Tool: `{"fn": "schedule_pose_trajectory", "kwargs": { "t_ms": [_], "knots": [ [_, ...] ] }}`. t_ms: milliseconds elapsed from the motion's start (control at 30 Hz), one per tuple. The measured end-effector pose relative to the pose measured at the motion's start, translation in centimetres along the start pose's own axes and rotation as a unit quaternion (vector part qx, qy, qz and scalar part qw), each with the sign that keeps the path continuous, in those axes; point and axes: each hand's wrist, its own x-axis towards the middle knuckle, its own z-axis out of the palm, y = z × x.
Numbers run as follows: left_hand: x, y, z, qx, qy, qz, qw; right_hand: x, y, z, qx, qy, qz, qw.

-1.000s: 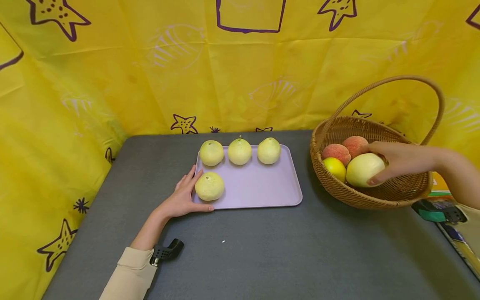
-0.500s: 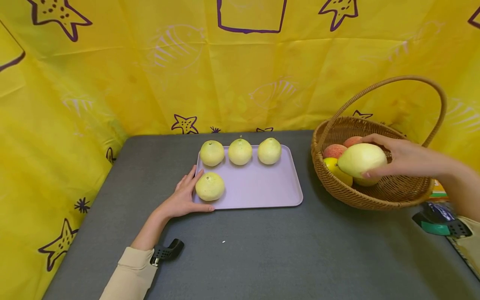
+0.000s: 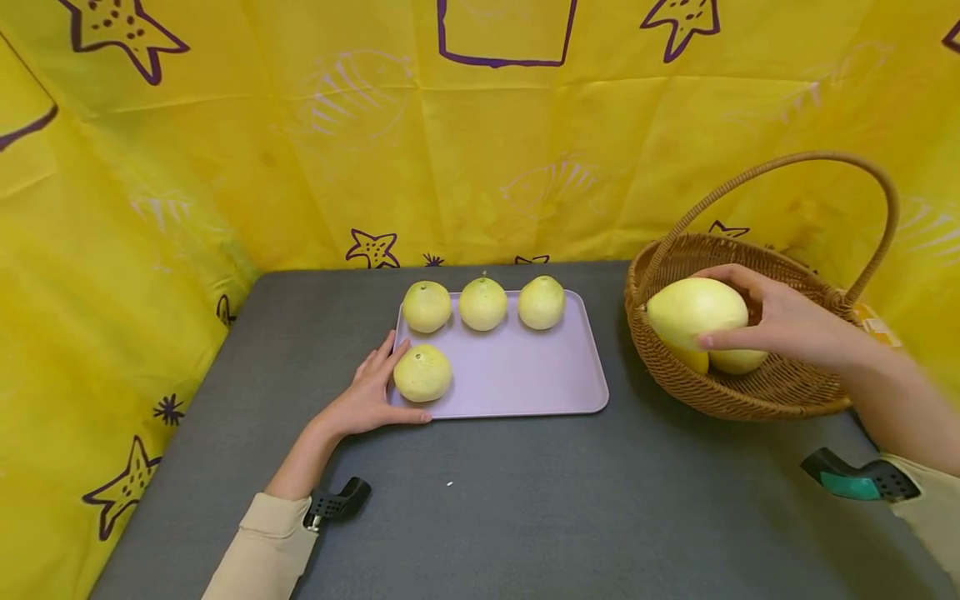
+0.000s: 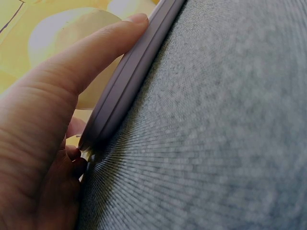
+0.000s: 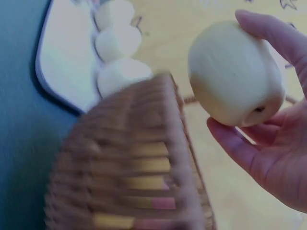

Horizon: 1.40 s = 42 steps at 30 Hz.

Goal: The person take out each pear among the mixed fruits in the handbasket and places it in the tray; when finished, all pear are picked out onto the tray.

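Note:
My right hand (image 3: 780, 321) grips a pale yellow-green pomelo (image 3: 697, 312) above the left part of a wicker basket (image 3: 750, 404). In the right wrist view this pomelo (image 5: 235, 72) sits between thumb and fingers, its dark stem mark showing. Below it in the basket are a yellow fruit (image 3: 692, 360) and another pale fruit (image 3: 738, 361). At the lower left corner of a lilac tray (image 3: 525, 375), my left hand (image 3: 367, 396) rests with thumb along the front edge and fingers along the left side. One pomelo (image 3: 423, 373) lies inside that corner; three more, including this pomelo (image 3: 483, 303), line the back edge.
The basket's tall arched handle (image 3: 825, 157) rises over its opening. A yellow patterned cloth (image 3: 480, 167) hangs right behind the dark grey table (image 3: 525, 500). A tiny white speck (image 3: 450, 483) lies in front of the tray.
My right hand has lifted the pomelo from among the basket's fruit and moved it left toward the rim, covering the peaches. The left hand and tray have stayed put.

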Motion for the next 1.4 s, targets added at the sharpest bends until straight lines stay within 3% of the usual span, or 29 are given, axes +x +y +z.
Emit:
{"fn": "schedule_pose_trajectory", "kwargs": {
  "t_ms": [333,533,600,833,1100,1267,1400],
  "knots": [
    [0.0,0.1,0.0,0.000,0.003,0.002,1.0000,0.8,-2.1,2.4,0.070,0.011,0.007,0.9975],
    [0.1,0.2,-0.1,-0.002,0.000,-0.001,1.0000,1.5,-3.1,3.7,0.114,0.010,-0.016,0.9933],
    [0.1,0.2,-0.1,-0.001,0.000,-0.001,1.0000,1.8,-3.4,4.3,0.143,0.000,-0.026,0.9894],
    [0.1,0.0,-0.1,0.001,0.001,-0.002,1.0000,2.8,-4.0,6.6,0.262,-0.049,-0.067,0.9615],
    [0.0,0.0,-0.1,-0.002,0.001,-0.001,1.0000,4.0,-4.4,9.4,0.318,-0.090,-0.050,0.9424],
    [0.0,0.1,0.0,-0.004,0.001,0.001,1.0000,4.7,-4.1,10.9,0.340,-0.099,-0.030,0.9349],
    [0.0,0.1,0.0,-0.007,0.002,-0.002,1.0000,5.4,-3.7,12.0,0.340,-0.099,-0.011,0.9351]
  ]
}}
